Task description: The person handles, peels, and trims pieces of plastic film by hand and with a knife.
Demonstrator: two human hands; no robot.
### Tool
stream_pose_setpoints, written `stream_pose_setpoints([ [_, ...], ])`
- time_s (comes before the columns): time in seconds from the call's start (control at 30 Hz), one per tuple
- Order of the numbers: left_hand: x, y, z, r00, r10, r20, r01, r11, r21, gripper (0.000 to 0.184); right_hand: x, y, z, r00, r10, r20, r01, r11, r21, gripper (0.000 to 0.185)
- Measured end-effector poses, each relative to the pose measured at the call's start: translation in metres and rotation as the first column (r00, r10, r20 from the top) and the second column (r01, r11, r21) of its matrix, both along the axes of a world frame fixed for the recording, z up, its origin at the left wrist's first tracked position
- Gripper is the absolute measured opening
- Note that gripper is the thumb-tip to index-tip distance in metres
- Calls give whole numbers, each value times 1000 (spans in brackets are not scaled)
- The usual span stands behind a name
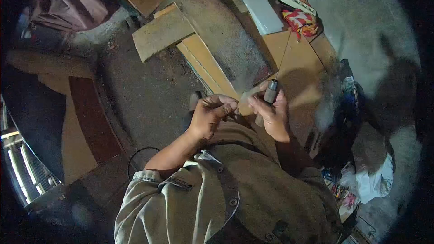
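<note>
My right hand (279, 117) is wrapped round the handle of an awl (271, 94), which has a metal collar and a long thin shaft pointing up and away. A pale, see-through strip or haze (247, 96) shows beside its fingertips; I cannot tell what it is. Close by on the left, my left hand (211, 115) is closed in a pinch, thumb against the forefinger. Whatever it holds, if anything, is too small to make out. Both hands are in front of my lap, a little apart. Under and beyond them lies a brown board (298, 90).
Ahead lie a dark worn sheet (221, 31), a wooden board piece (162, 34), a white flat panel (261, 11) and a red-and-yellow cloth (302, 21). Dark and brown sheets (86, 117) are at left. White plastic bags (375, 180) sit at right.
</note>
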State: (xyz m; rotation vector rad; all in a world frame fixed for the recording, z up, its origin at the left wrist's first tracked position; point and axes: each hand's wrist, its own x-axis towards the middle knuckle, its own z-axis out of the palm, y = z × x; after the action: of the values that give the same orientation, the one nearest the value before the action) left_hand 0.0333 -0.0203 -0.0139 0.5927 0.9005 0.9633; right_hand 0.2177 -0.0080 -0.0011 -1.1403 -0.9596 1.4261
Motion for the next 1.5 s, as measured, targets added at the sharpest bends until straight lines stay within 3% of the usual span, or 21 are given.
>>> stream_pose_setpoints([
  [0.07, 1, 0, 3, 1000, 3, 12, -3, 999, -41, 11, 0, 0, 5, 998, 13, -56, -15, 999, -41, 33],
  [0.27, -1, 3, 8, 997, 67, 36, -65, 997, -44, 12, 16, -1, 14, 994, 97, 55, -96, 995, -4, 26],
  [0.37, -9, 9, 13, 994, 102, 35, -99, 991, -86, 12, 36, -8, 18, 899, 132, 417, -172, 983, 61, 22],
  [0.4, -10, 11, 14, 991, 116, 61, -110, 990, -86, 12, 43, -10, 20, 899, 135, 418, -175, 983, 60, 22],
  [0.5, -14, 16, 13, 974, 196, 113, -182, 975, -129, 11, 53, -13, 40, 684, 261, 681, -394, 918, 44, 24],
  [0.53, -16, 18, 16, 966, 222, 129, -205, 969, -134, 11, 56, -15, 41, 682, 263, 682, -397, 917, 44, 24],
  [0.6, -20, 20, 22, 968, 229, 104, -217, 969, -122, 11, 65, -19, 42, 551, 373, 747, -508, 860, -55, 27],
  [0.63, -21, 21, 22, 962, 248, 114, -234, 965, -123, 11, 62, -27, 41, 651, 396, 648, -428, 896, -118, 31],
  [0.67, -22, 22, 23, 956, 265, 124, -250, 960, -124, 12, 66, -26, 39, 650, 397, 648, -429, 896, -118, 31],
  [0.73, -24, 23, 18, 965, 242, 100, -236, 970, -65, 13, 77, -26, 36, 492, 490, 719, -501, 835, -227, 25],
  [0.77, -24, 23, 18, 961, 256, 100, -254, 967, -36, 14, 77, -28, 33, 492, 489, 720, -501, 835, -225, 25],
  [0.83, -24, 22, 19, 957, 271, 101, -272, 962, -8, 15, 75, -35, 27, 629, 323, 707, -437, 899, -23, 27],
  [0.87, -25, 22, 19, 962, 257, 94, -256, 966, -24, 15, 77, -34, 25, 629, 323, 707, -436, 899, -22, 27],
  [0.93, -26, 21, 20, 966, 244, 87, -241, 970, -39, 16, 83, -33, 22, 478, 420, 771, -447, 872, -198, 47],
  [0.97, -25, 20, 22, 966, 248, 78, -247, 969, -18, 16, 83, -33, 17, 480, 418, 771, -448, 873, -195, 47],
  [1.03, -25, 19, 21, 965, 252, 68, -253, 968, 1, 17, 82, -34, 8, 599, 391, 699, -432, 893, -129, 43],
  [1.1, -26, 17, 17, 978, 202, -42, -197, 975, 102, 18, 75, -27, 24, 573, 382, 725, -451, 886, -110, 42],
  [1.23, -21, 15, 23, 965, 260, -36, -259, 965, 50, 18, 68, -25, 30, 574, 308, 759, -458, 889, -14, 37],
  [1.43, -31, 19, 23, 957, 291, 10, -291, 957, -17, 19, 77, -28, 27, 562, 286, 777, -439, 898, -13, 33],
  [1.5, -30, 18, 22, 949, 316, 16, -316, 949, -10, 19, 76, -23, 40, 504, 363, 784, -464, 879, -109, 37],
])
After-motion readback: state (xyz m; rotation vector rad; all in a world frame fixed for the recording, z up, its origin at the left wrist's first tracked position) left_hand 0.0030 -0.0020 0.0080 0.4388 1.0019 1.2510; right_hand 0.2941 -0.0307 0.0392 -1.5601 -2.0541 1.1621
